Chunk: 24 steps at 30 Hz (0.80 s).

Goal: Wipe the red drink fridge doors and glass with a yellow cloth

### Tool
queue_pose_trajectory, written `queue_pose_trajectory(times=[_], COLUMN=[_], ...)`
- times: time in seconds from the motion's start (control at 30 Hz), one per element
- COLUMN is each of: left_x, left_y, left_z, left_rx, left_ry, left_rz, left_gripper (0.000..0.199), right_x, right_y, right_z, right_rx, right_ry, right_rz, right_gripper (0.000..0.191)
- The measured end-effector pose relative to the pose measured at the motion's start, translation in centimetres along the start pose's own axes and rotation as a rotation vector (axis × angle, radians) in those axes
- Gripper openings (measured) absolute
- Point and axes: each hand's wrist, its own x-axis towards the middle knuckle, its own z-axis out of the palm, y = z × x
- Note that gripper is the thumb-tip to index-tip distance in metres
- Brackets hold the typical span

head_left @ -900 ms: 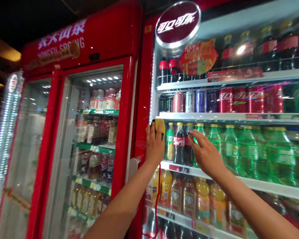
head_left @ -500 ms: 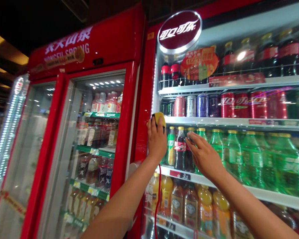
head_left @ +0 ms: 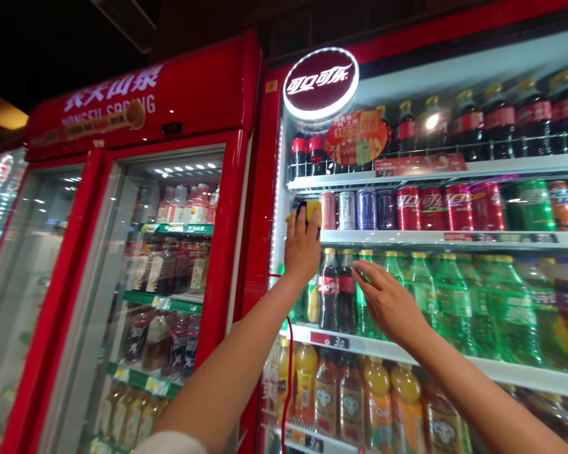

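My left hand [head_left: 303,247] is closed over a yellow-and-black cleaning pad [head_left: 313,213], pressing it to the glass door of the red drinks fridge [head_left: 254,252] near its left edge. A thin red cord [head_left: 288,378] hangs beneath that wrist; where its upper end ties on is hidden. Farther right, my right hand [head_left: 390,296] is raised before the glass with fingers stretched out. Nothing shows in it, and I cannot tell whether its fingertips touch the door. Behind the hands stand cola bottles [head_left: 328,290] and green soda bottles [head_left: 454,302].
Left of it stands another red fridge [head_left: 170,101] with glass doors and drinks inside. A round lit sign [head_left: 320,84] sits at the door's upper left, beside an orange sticker [head_left: 357,137]. Cans [head_left: 408,208] fill the shelf behind the glass.
My left hand has slid the pad upward and slightly right over the glass, from beside the shelf edge to before the cans. My right hand stays raised. The view has shifted right.
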Motion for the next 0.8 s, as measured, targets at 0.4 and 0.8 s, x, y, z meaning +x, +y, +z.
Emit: queue_pose_trajectory(times=[0.4,0.8], left_x=[4.9,3.8], left_y=[4.0,8.5], left_z=[1.9,2.8], left_rx=[-0.041,-0.117], left_ry=[0.109,0.062], left_rz=[-0.068,-0.069], left_gripper=[0.057,0.058], right_x=[-2.7,-5.7], right_y=[5.0,10.0], right_z=[-3.0,-5.9], right_rx=[-0.117,-0.155], right_ry=[-0.008,-0.051], right_rz=[0.043,0.123], right_gripper=[0.046,0.047])
